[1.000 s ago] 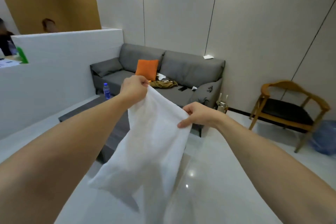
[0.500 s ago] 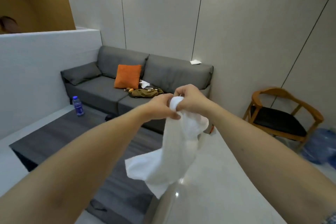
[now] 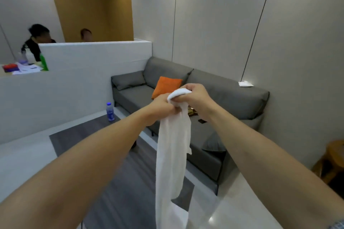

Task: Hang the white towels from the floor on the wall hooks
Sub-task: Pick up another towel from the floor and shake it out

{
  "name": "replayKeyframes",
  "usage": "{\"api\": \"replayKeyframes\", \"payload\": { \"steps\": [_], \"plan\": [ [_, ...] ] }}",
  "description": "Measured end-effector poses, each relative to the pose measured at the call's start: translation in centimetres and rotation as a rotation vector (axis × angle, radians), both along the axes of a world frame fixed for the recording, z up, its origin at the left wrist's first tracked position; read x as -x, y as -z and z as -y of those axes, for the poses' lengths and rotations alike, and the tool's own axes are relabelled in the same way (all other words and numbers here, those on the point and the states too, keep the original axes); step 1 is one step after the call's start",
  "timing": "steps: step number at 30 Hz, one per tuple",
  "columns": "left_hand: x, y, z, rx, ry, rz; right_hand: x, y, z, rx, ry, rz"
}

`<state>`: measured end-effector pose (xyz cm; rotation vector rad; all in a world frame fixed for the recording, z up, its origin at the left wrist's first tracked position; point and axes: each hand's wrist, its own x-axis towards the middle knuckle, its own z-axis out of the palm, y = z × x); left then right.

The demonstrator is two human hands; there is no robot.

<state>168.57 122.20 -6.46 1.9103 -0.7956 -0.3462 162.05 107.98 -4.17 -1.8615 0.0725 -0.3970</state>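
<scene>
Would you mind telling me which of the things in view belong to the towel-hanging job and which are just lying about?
Part of the job:
- white towel, bunched at its top and hanging down
- left hand, gripping it
- right hand, gripping it

No wall hooks are in view.

Just lying about:
- grey sofa
- orange cushion
- water bottle on the floor
- wooden chair

Both arms reach forward, the left hand (image 3: 163, 107) and right hand (image 3: 195, 96) touching, each grip curled tight.
</scene>
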Motion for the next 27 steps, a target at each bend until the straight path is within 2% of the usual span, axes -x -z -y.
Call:
{"api": "replayKeyframes", "payload": {
  "steps": [6,10,12,16,20,23,25,27],
  "plan": [
    [-2.9,-1.3,-2.1,0.144,-0.334,-0.152,-4.1,3.5,2.8,-0.055,-0.321,-0.217],
    [-4.2,-2.1,-4.6,0.194,-0.480,-0.119,-7.6,3.9,1.2,-0.114,-0.253,-0.117],
    [-4.9,-2.7,-6.4,0.195,-0.522,-0.115,-9.3,3.2,0.3,-0.085,-0.290,-0.075],
    [-6.6,-3.4,-9.8,0.211,-0.597,-0.073,-12.6,2.0,-2.0,0.165,-0.473,-0.111],
    [-10.8,-2.7,-14.1,0.160,-0.844,0.048,-17.8,2.2,-4.2,0.570,-0.490,-0.161],
    [-14.7,-1.9,-19.4,0.153,-1.035,0.059,-23.1,2.5,-5.1,0.637,-0.446,-0.144],
    [-17.5,-1.8,-23.4,0.045,-1.100,0.054,-27.3,2.8,-5.9,0.666,-0.403,-0.144],
    [-20.6,-2.2,-27.3,-0.159,-1.101,0.100,-31.6,2.9,-7.2,0.728,-0.342,-0.154]
  ]
}}
